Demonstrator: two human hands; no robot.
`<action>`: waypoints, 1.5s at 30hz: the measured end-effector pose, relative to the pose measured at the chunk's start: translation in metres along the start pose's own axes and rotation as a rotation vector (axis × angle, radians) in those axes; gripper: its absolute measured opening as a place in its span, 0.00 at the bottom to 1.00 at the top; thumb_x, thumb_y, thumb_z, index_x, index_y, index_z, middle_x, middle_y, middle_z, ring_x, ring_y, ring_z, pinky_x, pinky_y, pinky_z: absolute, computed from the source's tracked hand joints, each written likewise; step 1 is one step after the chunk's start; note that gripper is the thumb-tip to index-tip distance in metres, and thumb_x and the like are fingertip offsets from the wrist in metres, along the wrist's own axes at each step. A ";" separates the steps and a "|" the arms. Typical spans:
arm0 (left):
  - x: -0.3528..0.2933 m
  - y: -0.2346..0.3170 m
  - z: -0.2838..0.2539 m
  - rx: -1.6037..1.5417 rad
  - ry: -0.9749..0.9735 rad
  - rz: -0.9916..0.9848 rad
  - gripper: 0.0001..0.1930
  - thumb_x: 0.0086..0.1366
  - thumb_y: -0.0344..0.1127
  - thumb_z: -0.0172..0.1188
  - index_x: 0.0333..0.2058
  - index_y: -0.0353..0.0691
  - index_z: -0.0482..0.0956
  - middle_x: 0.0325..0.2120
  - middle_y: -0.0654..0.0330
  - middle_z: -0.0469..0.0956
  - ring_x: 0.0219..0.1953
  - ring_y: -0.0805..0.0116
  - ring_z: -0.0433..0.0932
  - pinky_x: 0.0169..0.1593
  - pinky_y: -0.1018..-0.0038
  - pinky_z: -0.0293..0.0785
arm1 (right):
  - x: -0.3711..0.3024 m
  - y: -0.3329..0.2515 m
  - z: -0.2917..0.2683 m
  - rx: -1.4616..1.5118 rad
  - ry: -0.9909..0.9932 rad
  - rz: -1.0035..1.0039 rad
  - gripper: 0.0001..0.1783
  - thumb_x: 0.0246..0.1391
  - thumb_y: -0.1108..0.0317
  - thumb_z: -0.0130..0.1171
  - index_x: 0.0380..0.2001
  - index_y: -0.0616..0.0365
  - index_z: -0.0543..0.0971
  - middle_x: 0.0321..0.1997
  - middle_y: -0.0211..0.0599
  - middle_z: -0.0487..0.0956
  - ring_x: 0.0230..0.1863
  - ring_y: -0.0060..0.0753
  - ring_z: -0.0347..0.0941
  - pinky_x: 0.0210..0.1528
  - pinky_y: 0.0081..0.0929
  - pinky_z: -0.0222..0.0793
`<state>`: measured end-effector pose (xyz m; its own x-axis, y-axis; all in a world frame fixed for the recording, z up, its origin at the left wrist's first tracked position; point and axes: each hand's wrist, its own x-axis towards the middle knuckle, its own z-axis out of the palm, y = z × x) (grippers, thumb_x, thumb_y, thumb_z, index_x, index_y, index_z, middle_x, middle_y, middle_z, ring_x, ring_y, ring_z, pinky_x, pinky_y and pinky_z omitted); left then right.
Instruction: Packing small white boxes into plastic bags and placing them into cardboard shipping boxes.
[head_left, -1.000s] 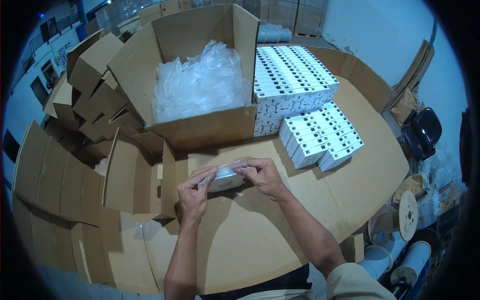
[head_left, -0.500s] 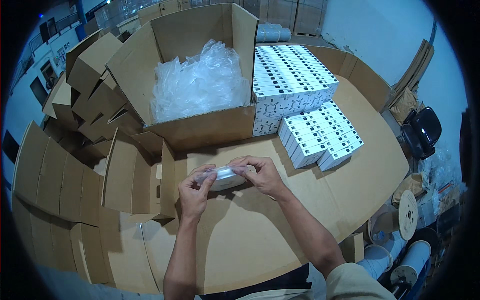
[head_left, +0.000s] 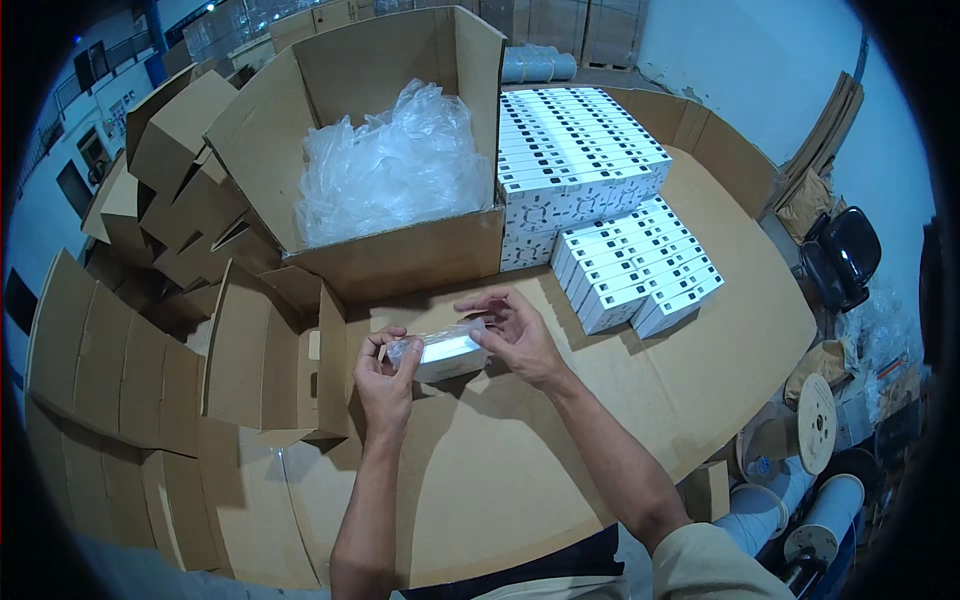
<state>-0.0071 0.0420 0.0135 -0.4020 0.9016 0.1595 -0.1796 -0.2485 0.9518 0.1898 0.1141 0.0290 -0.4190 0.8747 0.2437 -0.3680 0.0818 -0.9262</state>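
Observation:
A small white box [head_left: 452, 368] in a clear plastic bag [head_left: 437, 343] is held just above the cardboard-covered table. My left hand [head_left: 386, 378] is closed on its left end, thumb and fingers pinching the plastic. At the box's right end is my right hand [head_left: 520, 340]; its fingers are apart and lifted, and the thumb lies against the edge of the plastic. The underside of the box lies in shadow.
Behind my hands stands a large carton [head_left: 400, 262] of loose clear bags [head_left: 395, 170]. White printed boxes [head_left: 580, 140] are stacked on its right. An open small carton [head_left: 240, 360] sits at left, near piled empty cartons [head_left: 185, 190]. Spools [head_left: 815, 425] stand lower right.
My right fingers have opened and lifted off the plastic they were pinching. More of the box's top shows. My left hand keeps its hold. The view has shifted slightly.

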 end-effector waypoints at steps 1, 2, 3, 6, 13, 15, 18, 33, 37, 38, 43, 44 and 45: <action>-0.001 0.002 0.002 0.011 0.015 -0.006 0.13 0.65 0.26 0.69 0.41 0.38 0.72 0.48 0.57 0.76 0.47 0.73 0.78 0.52 0.74 0.76 | 0.000 -0.002 -0.003 -0.002 0.003 0.000 0.09 0.61 0.77 0.64 0.45 0.62 0.78 0.62 0.47 0.77 0.59 0.32 0.75 0.58 0.31 0.75; -0.002 0.003 0.003 0.021 0.029 -0.011 0.14 0.65 0.26 0.69 0.42 0.38 0.72 0.48 0.58 0.75 0.46 0.73 0.77 0.52 0.74 0.76 | 0.000 -0.006 -0.008 0.023 -0.045 -0.011 0.13 0.60 0.77 0.64 0.48 0.61 0.80 0.64 0.44 0.75 0.59 0.33 0.75 0.58 0.30 0.75; -0.001 0.002 0.002 0.021 0.031 -0.009 0.14 0.65 0.26 0.69 0.42 0.38 0.72 0.48 0.58 0.75 0.46 0.73 0.77 0.52 0.74 0.76 | 0.001 -0.008 -0.010 0.051 -0.099 -0.022 0.17 0.59 0.77 0.65 0.52 0.60 0.82 0.66 0.41 0.74 0.60 0.33 0.74 0.58 0.30 0.74; 0.000 -0.002 -0.001 0.001 0.027 0.045 0.14 0.65 0.27 0.70 0.43 0.37 0.72 0.47 0.58 0.75 0.46 0.73 0.77 0.52 0.74 0.76 | 0.001 -0.008 -0.017 -0.134 -0.266 -0.163 0.19 0.58 0.75 0.67 0.53 0.56 0.85 0.64 0.37 0.76 0.60 0.33 0.74 0.57 0.27 0.74; -0.002 0.003 0.002 0.037 0.038 0.019 0.15 0.65 0.28 0.70 0.45 0.36 0.73 0.45 0.60 0.76 0.47 0.74 0.75 0.51 0.75 0.74 | -0.005 -0.014 -0.009 -0.343 -0.256 0.110 0.15 0.58 0.74 0.69 0.49 0.57 0.87 0.56 0.35 0.81 0.48 0.23 0.77 0.47 0.20 0.75; -0.002 0.003 0.002 0.036 0.038 0.024 0.15 0.65 0.28 0.70 0.45 0.36 0.73 0.45 0.60 0.75 0.47 0.74 0.75 0.52 0.75 0.74 | -0.005 -0.017 -0.005 -0.300 -0.181 0.181 0.15 0.56 0.74 0.70 0.48 0.57 0.87 0.49 0.32 0.84 0.44 0.22 0.75 0.47 0.25 0.72; -0.002 0.002 0.002 0.040 0.040 0.016 0.14 0.65 0.28 0.69 0.45 0.36 0.73 0.45 0.60 0.75 0.47 0.74 0.75 0.52 0.75 0.74 | -0.005 -0.015 -0.004 -0.315 -0.137 0.158 0.17 0.56 0.73 0.71 0.49 0.57 0.86 0.47 0.30 0.84 0.42 0.19 0.74 0.46 0.22 0.74; -0.018 0.023 0.011 0.848 0.223 0.727 0.18 0.59 0.28 0.73 0.46 0.41 0.75 0.43 0.57 0.76 0.48 0.60 0.75 0.58 0.60 0.70 | -0.004 -0.010 -0.007 -0.383 -0.121 0.211 0.17 0.56 0.72 0.72 0.50 0.60 0.85 0.41 0.27 0.83 0.41 0.17 0.75 0.41 0.18 0.74; -0.025 0.027 0.014 1.081 -0.072 0.945 0.15 0.58 0.28 0.72 0.43 0.44 0.78 0.46 0.60 0.79 0.52 0.55 0.75 0.64 0.53 0.66 | -0.004 -0.011 -0.008 -0.303 -0.123 0.270 0.17 0.56 0.72 0.72 0.50 0.60 0.84 0.42 0.28 0.84 0.42 0.17 0.75 0.44 0.20 0.74; -0.026 0.027 0.016 1.116 -0.157 0.946 0.14 0.57 0.28 0.72 0.42 0.44 0.80 0.47 0.63 0.81 0.54 0.57 0.75 0.66 0.53 0.64 | -0.003 -0.008 -0.008 -0.327 -0.130 0.204 0.18 0.56 0.72 0.72 0.50 0.61 0.84 0.43 0.29 0.84 0.43 0.18 0.76 0.45 0.21 0.74; -0.023 0.022 0.019 1.079 -0.164 0.843 0.14 0.57 0.27 0.72 0.43 0.45 0.82 0.48 0.65 0.83 0.54 0.59 0.77 0.70 0.50 0.60 | -0.003 -0.006 -0.008 -0.353 -0.133 0.146 0.18 0.56 0.73 0.72 0.50 0.62 0.84 0.44 0.31 0.85 0.45 0.20 0.77 0.50 0.23 0.73; -0.022 0.021 0.018 1.039 -0.155 0.819 0.14 0.57 0.27 0.72 0.43 0.45 0.83 0.47 0.64 0.84 0.54 0.59 0.77 0.70 0.49 0.60 | -0.003 -0.004 -0.008 -0.350 -0.133 0.141 0.18 0.55 0.73 0.71 0.50 0.62 0.84 0.45 0.32 0.85 0.45 0.21 0.77 0.51 0.24 0.73; -0.020 0.021 0.018 1.037 -0.156 0.820 0.14 0.57 0.27 0.72 0.43 0.45 0.83 0.47 0.64 0.84 0.54 0.59 0.77 0.70 0.49 0.60 | -0.002 -0.005 -0.008 -0.349 -0.132 0.135 0.18 0.55 0.73 0.71 0.50 0.62 0.84 0.45 0.32 0.85 0.45 0.21 0.77 0.51 0.24 0.73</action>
<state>0.0137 0.0252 0.0349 0.0540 0.6698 0.7406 0.8543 -0.4150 0.3129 0.1993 0.1154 0.0307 -0.5553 0.8218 0.1272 -0.0074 0.1481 -0.9889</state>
